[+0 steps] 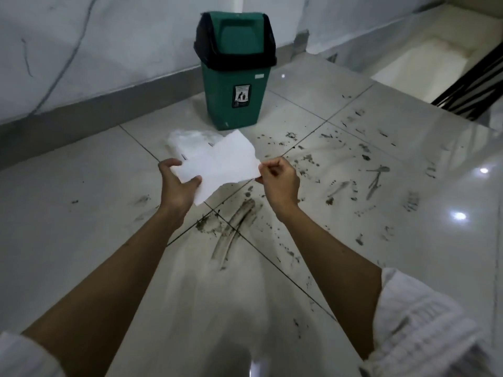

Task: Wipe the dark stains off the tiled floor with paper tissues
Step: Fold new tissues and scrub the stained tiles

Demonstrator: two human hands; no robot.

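A white paper tissue (221, 164) is spread out in the air between both hands, above the glossy tiled floor (81, 213). My left hand (177, 186) grips its left edge with thumb and fingers. My right hand (277, 180) pinches its right edge. Below the hands a long dark smear (236, 224) crosses a tile joint. Many dark spots and streaks (375, 178) scatter over the tiles to the right.
A green swing-lid bin (236, 85) with a black liner stands by the wall ahead. A clear plastic tissue pack (190, 140) lies on the floor behind the tissue. A step down and a black railing (476, 85) are at the upper right.
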